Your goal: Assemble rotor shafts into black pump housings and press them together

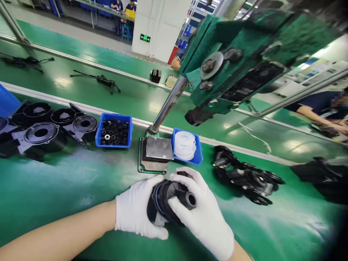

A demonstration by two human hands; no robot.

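Both white-gloved hands are around a black round plastic housing with a short pipe stub facing right, held low over the green bench. My left hand is closed on its left side, thumb along the lower edge. My right hand wraps the cover on the pipe side, its fingers over the top and thumb beneath the stub. A pale bluish line runs round the seam between the two parts. Just beyond the hands stands the metal block of a press base.
A green press head overhangs the bench on a steel post. Blue bins hold small black parts and white rings. Black housings lie left, black covers right. A co-worker's arm shows at far right.
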